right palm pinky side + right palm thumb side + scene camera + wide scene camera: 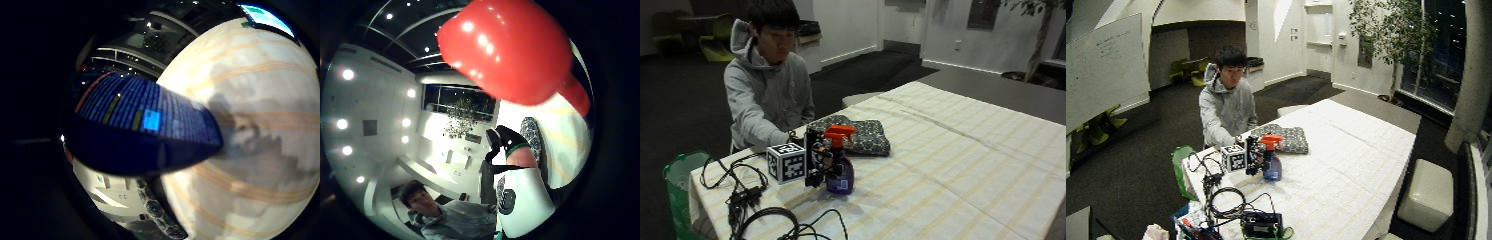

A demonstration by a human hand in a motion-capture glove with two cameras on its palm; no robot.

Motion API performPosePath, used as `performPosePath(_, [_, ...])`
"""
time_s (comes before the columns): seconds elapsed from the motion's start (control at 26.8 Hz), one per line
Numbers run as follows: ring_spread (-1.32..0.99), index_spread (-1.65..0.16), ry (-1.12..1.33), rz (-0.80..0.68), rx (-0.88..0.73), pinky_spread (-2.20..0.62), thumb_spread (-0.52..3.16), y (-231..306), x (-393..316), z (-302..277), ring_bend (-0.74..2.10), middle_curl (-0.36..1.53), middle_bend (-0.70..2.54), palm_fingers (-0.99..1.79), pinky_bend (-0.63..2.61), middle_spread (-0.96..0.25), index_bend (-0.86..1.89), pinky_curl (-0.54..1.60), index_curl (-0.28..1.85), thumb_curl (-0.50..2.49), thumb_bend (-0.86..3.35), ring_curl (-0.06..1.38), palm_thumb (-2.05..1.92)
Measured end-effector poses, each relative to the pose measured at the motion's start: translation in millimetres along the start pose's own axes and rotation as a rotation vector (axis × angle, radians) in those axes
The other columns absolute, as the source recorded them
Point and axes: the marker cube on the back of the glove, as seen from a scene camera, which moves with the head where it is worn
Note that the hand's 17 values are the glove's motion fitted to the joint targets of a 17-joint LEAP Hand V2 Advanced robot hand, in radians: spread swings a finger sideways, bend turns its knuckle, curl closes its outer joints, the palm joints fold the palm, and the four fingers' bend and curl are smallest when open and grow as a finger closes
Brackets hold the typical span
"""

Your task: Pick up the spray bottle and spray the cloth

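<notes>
While the spray bottle (839, 170) stands upright on the striped tablecloth (959, 165) near the table's front corner, the gloved right hand (818, 161) is wrapped around its neck just under the orange trigger head (839, 134) (fingers curled on it). Folded patterned cloth (856, 134) lies just behind the bottle, near but apart. Thumb-side palm view: red trigger head (507, 47) close against the palm.
</notes>
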Motion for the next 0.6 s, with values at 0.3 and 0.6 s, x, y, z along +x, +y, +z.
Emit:
performPosePath(0.3, [0.0,-0.37,-0.007,-0.027,0.034,0.21,0.85,-14.9,0.7,5.5,0.55,0.34,0.38,0.18,0.58,0.02,0.07,0.36,0.11,0.35,-0.03,0.3,0.77])
performPosePath(0.6, [-0.06,-0.35,0.036,-0.012,0.073,0.13,0.83,-26.8,1.2,7.5,0.76,0.39,0.55,0.66,0.57,-0.02,-0.01,0.33,0.06,0.35,-0.03,0.34,0.78])
